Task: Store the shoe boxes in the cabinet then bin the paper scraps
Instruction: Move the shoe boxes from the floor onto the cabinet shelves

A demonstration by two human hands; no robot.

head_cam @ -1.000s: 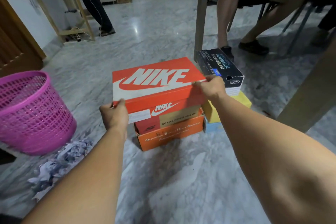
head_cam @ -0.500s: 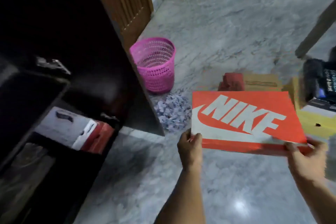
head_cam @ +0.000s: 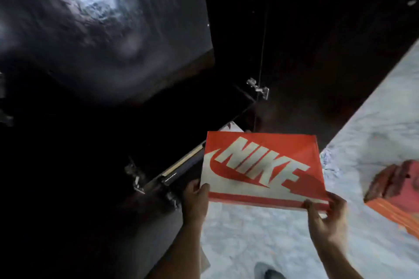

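An orange shoe box (head_cam: 263, 165) with a large white logo on its lid hangs in the air, held level between both hands. My left hand (head_cam: 196, 197) grips its near left corner and my right hand (head_cam: 326, 217) grips its near right corner. The box is at the mouth of a dark cabinet (head_cam: 140, 138), whose inside is almost black. A corner of a white box (head_cam: 232, 127) shows inside, just behind the orange box. A few paper scraps (head_cam: 327, 161) lie on the floor past the box's right edge.
An open dark cabinet door (head_cam: 317, 52) stands behind the box, with metal hinges (head_cam: 258, 89) on the frame. More orange and red boxes (head_cam: 394, 190) sit blurred at the right edge on the marble floor (head_cam: 260, 244).
I lifted the orange box off the stack and swung left with it. The box now sits at the cabinet opening; the pink basket and the scrap pile have left the view.
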